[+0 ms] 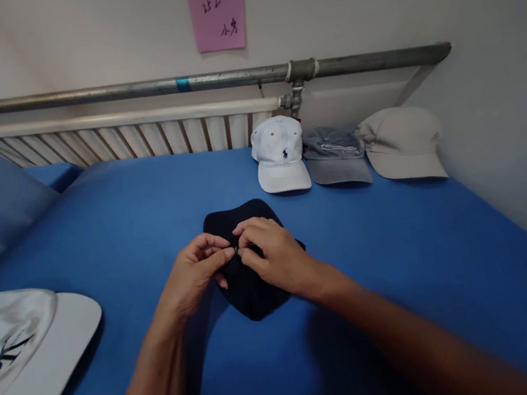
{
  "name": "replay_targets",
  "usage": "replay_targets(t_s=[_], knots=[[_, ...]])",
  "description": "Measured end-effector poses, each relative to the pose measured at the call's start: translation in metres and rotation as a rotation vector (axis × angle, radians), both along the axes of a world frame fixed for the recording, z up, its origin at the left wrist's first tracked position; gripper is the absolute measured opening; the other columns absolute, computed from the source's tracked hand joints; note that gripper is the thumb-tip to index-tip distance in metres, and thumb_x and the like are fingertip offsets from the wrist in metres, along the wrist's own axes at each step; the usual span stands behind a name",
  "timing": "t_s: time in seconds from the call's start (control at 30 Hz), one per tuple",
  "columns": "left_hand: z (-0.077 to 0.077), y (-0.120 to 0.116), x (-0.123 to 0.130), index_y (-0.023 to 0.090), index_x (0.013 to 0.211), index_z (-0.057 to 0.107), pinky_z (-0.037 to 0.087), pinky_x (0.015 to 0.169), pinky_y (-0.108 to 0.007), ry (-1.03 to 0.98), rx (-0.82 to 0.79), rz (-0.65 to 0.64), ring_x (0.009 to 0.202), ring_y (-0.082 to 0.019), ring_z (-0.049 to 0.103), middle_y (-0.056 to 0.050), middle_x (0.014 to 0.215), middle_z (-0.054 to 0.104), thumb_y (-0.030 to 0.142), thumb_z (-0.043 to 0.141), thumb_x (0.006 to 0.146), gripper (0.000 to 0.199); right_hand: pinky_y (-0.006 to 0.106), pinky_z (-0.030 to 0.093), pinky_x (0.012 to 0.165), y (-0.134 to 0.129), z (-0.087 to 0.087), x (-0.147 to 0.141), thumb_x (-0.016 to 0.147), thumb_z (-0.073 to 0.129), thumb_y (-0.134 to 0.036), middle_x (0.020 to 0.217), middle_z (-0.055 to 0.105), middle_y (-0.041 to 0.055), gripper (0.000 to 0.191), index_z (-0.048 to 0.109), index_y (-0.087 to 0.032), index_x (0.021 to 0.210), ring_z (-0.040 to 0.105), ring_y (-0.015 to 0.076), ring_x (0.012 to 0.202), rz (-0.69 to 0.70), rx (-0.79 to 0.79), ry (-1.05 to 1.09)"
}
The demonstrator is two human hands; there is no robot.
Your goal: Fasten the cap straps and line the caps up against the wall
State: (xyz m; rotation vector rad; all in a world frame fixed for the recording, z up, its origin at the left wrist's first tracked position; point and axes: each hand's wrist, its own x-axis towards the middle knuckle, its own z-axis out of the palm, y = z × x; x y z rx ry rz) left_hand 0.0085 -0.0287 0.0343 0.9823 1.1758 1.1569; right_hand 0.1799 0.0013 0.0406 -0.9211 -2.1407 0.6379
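Note:
A black cap (254, 293) lies on the blue surface in the middle of the view, its back opening and strap facing me as far as I can tell. My left hand (199, 265) pinches the cap's strap from the left, thumb and forefinger pressed together near a small metallic-looking buckle (236, 250). From the right, my right hand (272, 250) is closed at the same spot, its fingertips meeting those of my left hand. The fingers hide most of the strap and part of the cap.
Along the back stand a white cap (279, 147), a grey cap (334, 152) and a beige cap (403, 140). A white cap with black letters (22, 359) lies at left. Behind the blue surface (142, 197) run a metal pipe (124, 91) and a radiator (122, 140); a wall bounds the right.

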Motion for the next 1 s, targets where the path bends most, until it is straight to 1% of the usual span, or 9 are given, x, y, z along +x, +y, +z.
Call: replay_targets(t_s=[0.13, 0.23, 0.3, 0.4, 0.57, 0.7, 0.87, 0.93, 1.0], knots=[[0.000, 0.000, -0.003, 0.017, 0.080, 0.067, 0.048, 0.042, -0.018, -0.036, -0.013, 0.026, 0.054, -0.009, 0.055, 0.003, 0.066, 0.060, 0.025, 0.081, 0.065, 0.023, 0.034, 0.044, 0.087, 0.002, 0.005, 0.002, 0.081, 0.054, -0.010, 0.098, 0.067, 0.0035, 0.013, 0.057, -0.020, 0.074, 0.061, 0.0168, 0.095, 0.053, -0.063, 0.091], [0.003, 0.000, -0.007, 0.016, 0.078, 0.067, 0.047, 0.042, -0.018, -0.092, -0.038, 0.018, 0.049, -0.008, 0.055, 0.003, 0.064, 0.060, 0.025, 0.082, 0.063, 0.023, 0.034, 0.045, 0.085, 0.010, 0.011, 0.010, 0.082, 0.056, -0.016, 0.093, 0.066, 0.0030, 0.007, 0.060, -0.021, 0.082, 0.061, 0.0163, 0.091, -0.026, -0.088, 0.180], [0.006, 0.000, -0.009, 0.016, 0.077, 0.067, 0.046, 0.042, -0.018, -0.130, -0.055, 0.017, 0.049, -0.008, 0.055, 0.003, 0.063, 0.061, 0.026, 0.082, 0.063, 0.023, 0.032, 0.046, 0.078, 0.015, 0.016, 0.019, 0.082, 0.059, -0.020, 0.088, 0.065, 0.0023, 0.006, 0.062, -0.021, 0.087, 0.060, 0.0154, 0.083, -0.061, -0.171, 0.136], [0.009, 0.000, -0.012, 0.016, 0.078, 0.067, 0.045, 0.042, -0.017, -0.159, -0.072, 0.018, 0.048, -0.008, 0.054, 0.002, 0.061, 0.061, 0.027, 0.083, 0.063, 0.024, 0.028, 0.045, 0.070, 0.021, 0.019, 0.030, 0.079, 0.062, -0.023, 0.082, 0.065, 0.0000, 0.012, 0.064, -0.020, 0.091, 0.059, 0.0136, 0.075, 0.019, -0.356, -0.010], [0.010, -0.002, -0.015, 0.017, 0.081, 0.069, 0.041, 0.040, -0.016, -0.158, -0.075, -0.010, 0.047, -0.006, 0.051, 0.003, 0.062, 0.060, 0.028, 0.081, 0.065, 0.023, 0.024, 0.042, 0.063, 0.022, 0.019, 0.034, 0.074, 0.058, -0.012, 0.074, 0.062, -0.0029, 0.020, 0.065, -0.020, 0.092, 0.055, 0.0107, 0.068, 0.110, -0.475, -0.075], [0.009, -0.005, -0.017, 0.020, 0.087, 0.070, 0.044, 0.048, -0.018, -0.033, -0.016, -0.076, 0.056, -0.008, 0.053, 0.002, 0.070, 0.061, 0.026, 0.080, 0.067, 0.023, 0.022, 0.035, 0.054, 0.021, 0.020, 0.033, 0.076, 0.052, -0.014, 0.064, 0.055, -0.0043, 0.014, 0.065, -0.019, 0.077, 0.047, 0.0089, 0.058, 0.096, -0.477, -0.061], [0.008, -0.004, -0.018, 0.023, 0.087, 0.072, 0.046, 0.057, -0.021, 0.171, 0.093, -0.088, 0.079, -0.013, 0.058, -0.003, 0.107, 0.062, 0.025, 0.080, 0.066, 0.023, 0.021, 0.033, 0.051, 0.022, 0.020, 0.034, 0.075, 0.050, -0.013, 0.063, 0.054, -0.0044, 0.015, 0.065, -0.019, 0.075, 0.044, 0.0086, 0.056, 0.104, -0.509, -0.012], [0.008, -0.004, -0.019, 0.023, 0.085, 0.072, 0.045, 0.059, -0.021, 0.245, 0.125, -0.087, 0.077, -0.013, 0.056, -0.002, 0.102, 0.062, 0.027, 0.077, 0.070, 0.016, 0.021, 0.031, 0.050, 0.022, 0.020, 0.034, 0.076, 0.051, -0.015, 0.061, 0.052, -0.0049, 0.014, 0.064, -0.019, 0.075, 0.042, 0.0084, 0.054, 0.102, -0.520, 0.003], [0.009, -0.005, -0.020, 0.023, 0.084, 0.073, 0.043, 0.060, -0.022, 0.295, 0.106, -0.110, 0.070, -0.012, 0.053, -0.001, 0.085, 0.062, 0.030, 0.072, 0.075, 0.012, 0.022, 0.029, 0.049, 0.021, 0.021, 0.033, 0.077, 0.051, -0.017, 0.060, 0.050, -0.0053, 0.012, 0.063, -0.020, 0.074, 0.040, 0.0085, 0.053, 0.089, -0.532, 0.024]])
